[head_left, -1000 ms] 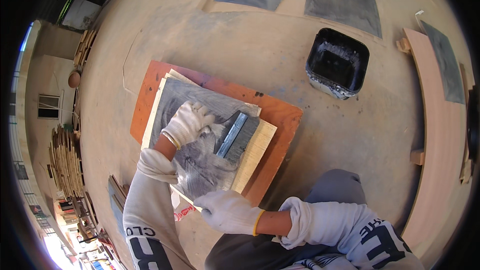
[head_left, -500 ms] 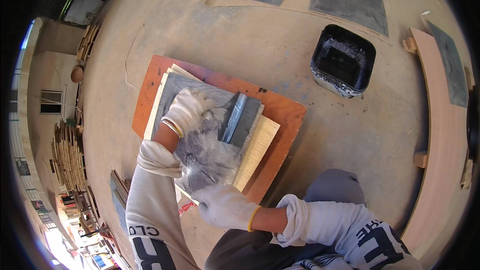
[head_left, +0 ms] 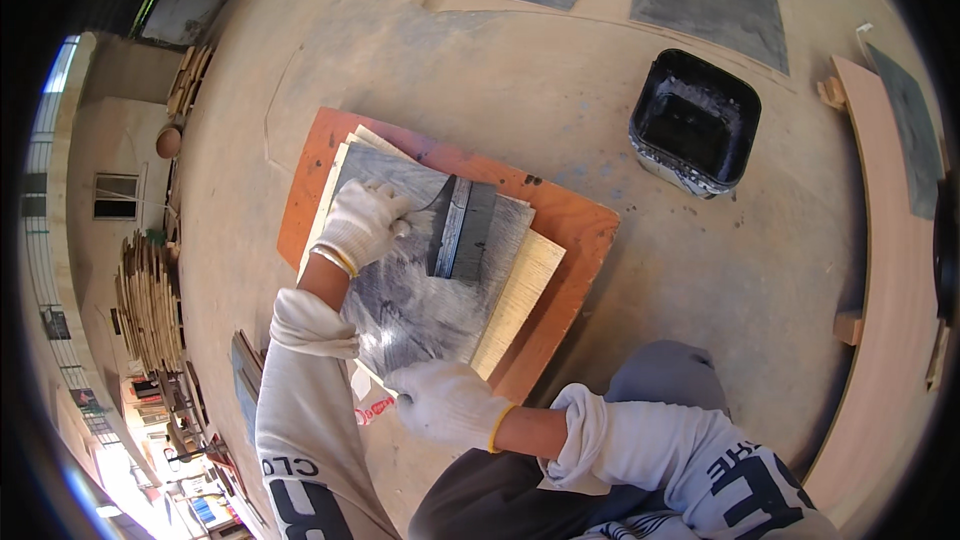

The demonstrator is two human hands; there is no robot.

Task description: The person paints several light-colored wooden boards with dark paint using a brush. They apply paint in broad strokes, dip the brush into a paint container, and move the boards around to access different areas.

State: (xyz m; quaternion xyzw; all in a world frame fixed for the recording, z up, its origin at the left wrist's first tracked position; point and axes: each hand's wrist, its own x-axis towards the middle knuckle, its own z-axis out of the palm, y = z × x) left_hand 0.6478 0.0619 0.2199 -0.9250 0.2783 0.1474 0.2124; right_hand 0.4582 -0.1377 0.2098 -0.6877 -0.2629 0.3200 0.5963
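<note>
My left hand [head_left: 362,223], in a white knit glove, is closed over the grey-smeared top board [head_left: 425,305]. Its fingers curl toward a dark flat scraper [head_left: 470,240] with a pale bar along it, and the scraper moves along with the hand. The glove hides where the two meet. Wet shine shows on the board's near part. At the near edge of that board my right hand [head_left: 445,403], gloved the same way, is closed with its knuckles up; whatever its fingers hold is hidden.
Pale boards [head_left: 525,295] lie beneath on a reddish-brown panel [head_left: 575,240]. A black bucket [head_left: 695,125] with a smeared rim stands at the right. Dark coated sheets [head_left: 710,0] lie on the far floor. A long plank [head_left: 890,340] runs along the right; wood sticks [head_left: 148,305] are stacked left.
My left hand and the scraper have shifted left across the board, and the scraper has turned slightly. My right hand stays at the near edge. The whole view has shifted a little.
</note>
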